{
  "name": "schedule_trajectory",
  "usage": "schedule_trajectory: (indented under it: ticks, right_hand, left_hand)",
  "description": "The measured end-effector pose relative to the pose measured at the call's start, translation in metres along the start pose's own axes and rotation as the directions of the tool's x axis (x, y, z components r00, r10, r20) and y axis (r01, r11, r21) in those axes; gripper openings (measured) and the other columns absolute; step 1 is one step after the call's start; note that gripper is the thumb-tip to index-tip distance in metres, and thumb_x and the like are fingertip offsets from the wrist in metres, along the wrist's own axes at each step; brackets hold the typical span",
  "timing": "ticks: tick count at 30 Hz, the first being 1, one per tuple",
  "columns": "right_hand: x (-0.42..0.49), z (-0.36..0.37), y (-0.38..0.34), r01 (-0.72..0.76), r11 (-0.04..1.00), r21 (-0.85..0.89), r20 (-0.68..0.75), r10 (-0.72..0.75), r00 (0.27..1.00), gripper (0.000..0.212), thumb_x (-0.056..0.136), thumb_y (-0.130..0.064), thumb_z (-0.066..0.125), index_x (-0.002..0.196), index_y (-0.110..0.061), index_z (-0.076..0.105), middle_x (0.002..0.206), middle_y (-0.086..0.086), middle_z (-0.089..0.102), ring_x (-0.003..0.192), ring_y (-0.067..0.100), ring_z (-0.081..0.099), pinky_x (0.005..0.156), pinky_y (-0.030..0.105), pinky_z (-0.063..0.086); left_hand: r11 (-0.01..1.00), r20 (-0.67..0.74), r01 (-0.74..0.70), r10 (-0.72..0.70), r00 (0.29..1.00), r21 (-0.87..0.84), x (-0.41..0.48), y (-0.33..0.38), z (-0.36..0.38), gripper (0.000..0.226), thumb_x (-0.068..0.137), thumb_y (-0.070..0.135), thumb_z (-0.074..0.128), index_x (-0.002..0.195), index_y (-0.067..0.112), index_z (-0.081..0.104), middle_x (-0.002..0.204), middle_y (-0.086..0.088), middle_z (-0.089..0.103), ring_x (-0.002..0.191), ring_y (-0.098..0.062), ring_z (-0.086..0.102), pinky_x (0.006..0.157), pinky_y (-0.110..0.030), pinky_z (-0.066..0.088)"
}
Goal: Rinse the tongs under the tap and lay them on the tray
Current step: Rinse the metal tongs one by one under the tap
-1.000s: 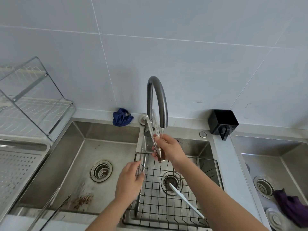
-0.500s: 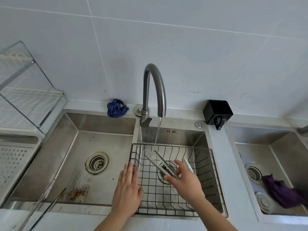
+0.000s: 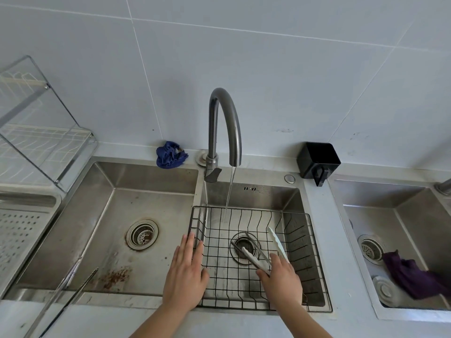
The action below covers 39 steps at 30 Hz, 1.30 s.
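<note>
Left hand [image 3: 185, 274] lies flat, fingers straight, over the left rim of the black wire basket [image 3: 258, 209] in front of the curved grey steel tap [image 3: 224, 123]. My right hand [image 3: 280, 281] grips the handle end of the slim steel tongs [image 3: 249, 252]. They sit low in the basket, in front of the tap's thin running stream [image 3: 229, 191], not in it. I judge the rinse is in hand: next I must lift the tips into that water, then carry them far left of the tap to the perforated steel tray [image 3: 22, 230]. I count one basket, one tray, one flat white utensil [image 3: 275, 240] touching my right hand, and a second long steel pair [image 3: 68, 296] front-left of the tap.
</note>
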State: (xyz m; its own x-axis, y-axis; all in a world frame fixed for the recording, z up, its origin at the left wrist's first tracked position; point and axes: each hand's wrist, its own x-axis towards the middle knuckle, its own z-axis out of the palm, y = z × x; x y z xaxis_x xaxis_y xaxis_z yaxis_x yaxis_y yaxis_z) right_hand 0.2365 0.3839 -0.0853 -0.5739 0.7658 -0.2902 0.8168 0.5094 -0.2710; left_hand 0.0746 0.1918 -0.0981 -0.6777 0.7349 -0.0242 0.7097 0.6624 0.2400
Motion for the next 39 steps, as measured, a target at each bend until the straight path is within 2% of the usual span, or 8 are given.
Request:
schedule_trajectory:
  ticks: [6, 9, 13, 16, 20, 26, 31, 39]
  right_hand:
    - [-0.012, 0.005, -0.005, 0.045, 0.995, -0.086, -0.058, -0.05, 0.997, 0.056, 0.092, -0.057, 0.061, 0.137, -0.024, 0.055, 0.134, -0.005, 0.057, 0.127, 0.022, 0.051, 0.101, 0.037, 0.046]
    - [-0.019, 0.011, -0.017, 0.181, 0.982, -0.044, -0.13, -0.186, 0.974, 0.046, 0.083, -0.042, 0.079, 0.12, -0.016, 0.07, 0.119, 0.002, 0.067, 0.112, 0.03, 0.061, 0.092, 0.044, 0.053]
    - [-0.024, 0.017, -0.048, 0.335, 0.941, 0.05, -0.137, -0.326, 0.935, 0.036, 0.093, -0.037, 0.069, 0.123, -0.017, 0.069, 0.124, 0.0, 0.065, 0.116, 0.028, 0.057, 0.098, 0.041, 0.05]
    - [-0.02, 0.022, -0.067, 0.377, 0.924, 0.068, -0.067, -0.373, 0.925, 0.04, 0.101, -0.044, 0.053, 0.132, -0.021, 0.062, 0.13, -0.004, 0.059, 0.124, 0.023, 0.05, 0.105, 0.035, 0.042]
    - [-0.02, 0.036, -0.079, 0.403, 0.915, 0.028, 0.054, -0.404, 0.913, 0.043, 0.104, -0.051, 0.04, 0.136, -0.026, 0.055, 0.133, -0.007, 0.054, 0.125, 0.019, 0.045, 0.105, 0.031, 0.039]
    - [-0.018, 0.045, -0.077, 0.412, 0.911, -0.021, 0.103, -0.408, 0.907, 0.042, 0.103, -0.052, 0.04, 0.13, -0.025, 0.058, 0.128, -0.005, 0.057, 0.12, 0.021, 0.047, 0.099, 0.035, 0.043]
    - [-0.018, 0.045, -0.079, 0.405, 0.913, -0.053, 0.14, -0.395, 0.908, 0.044, 0.103, -0.053, 0.038, 0.132, -0.026, 0.055, 0.129, -0.005, 0.055, 0.122, 0.021, 0.045, 0.1, 0.035, 0.042]
    - [-0.019, 0.044, -0.079, 0.392, 0.919, -0.05, 0.141, -0.382, 0.913, 0.044, 0.103, -0.052, 0.04, 0.132, -0.023, 0.057, 0.129, -0.003, 0.056, 0.124, 0.022, 0.046, 0.102, 0.036, 0.041]
  left_hand:
    - [1.0, 0.001, 0.007, -0.007, 1.0, 0.003, 0.0, 0.0, 0.002, 0.07, 0.09, 0.034, 0.062, 0.152, 0.009, 0.042, 0.167, -0.017, 0.018, 0.154, -0.032, 0.013, 0.122, -0.046, 0.024]
    - [1.0, 0.007, 0.006, -0.006, 1.0, -0.016, 0.002, 0.001, 0.0, 0.069, 0.093, 0.036, 0.058, 0.155, 0.01, 0.037, 0.168, -0.016, 0.014, 0.155, -0.03, 0.008, 0.124, -0.047, 0.018]
    - [0.996, -0.005, 0.008, -0.008, 1.0, -0.09, -0.003, -0.005, -0.007, 0.072, 0.099, 0.04, 0.046, 0.16, 0.013, 0.019, 0.169, -0.008, 0.01, 0.155, -0.02, 0.0, 0.126, -0.04, 0.007]
    - [0.99, -0.081, 0.066, -0.076, 0.994, -0.124, -0.014, -0.021, -0.018, 0.069, 0.1, 0.043, 0.04, 0.158, 0.009, 0.024, 0.166, -0.009, 0.023, 0.154, -0.021, 0.013, 0.125, -0.04, 0.015]
    - [0.976, -0.114, 0.198, -0.208, 0.971, -0.092, -0.026, -0.046, -0.039, 0.069, 0.094, 0.03, 0.062, 0.154, 0.006, 0.036, 0.161, -0.017, 0.035, 0.151, -0.031, 0.028, 0.123, -0.045, 0.022]
    - [0.919, -0.188, 0.394, -0.39, 0.901, -0.016, -0.044, -0.094, -0.071, 0.063, 0.082, 0.016, 0.073, 0.139, 0.003, 0.053, 0.144, -0.027, 0.05, 0.139, -0.043, 0.041, 0.111, -0.057, 0.041]
    - [0.851, -0.297, 0.523, -0.487, 0.821, 0.049, -0.07, -0.146, -0.085, 0.059, 0.074, 0.029, 0.067, 0.123, -0.001, 0.058, 0.125, -0.031, 0.053, 0.119, -0.049, 0.048, 0.094, -0.063, 0.045]
    - [0.688, -0.052, 0.726, -0.724, 0.687, 0.008, -0.096, -0.178, -0.079, 0.082, 0.073, 0.035, 0.085, 0.137, -0.001, 0.05, 0.124, -0.034, 0.053, 0.117, -0.052, 0.048, 0.086, -0.064, 0.047]
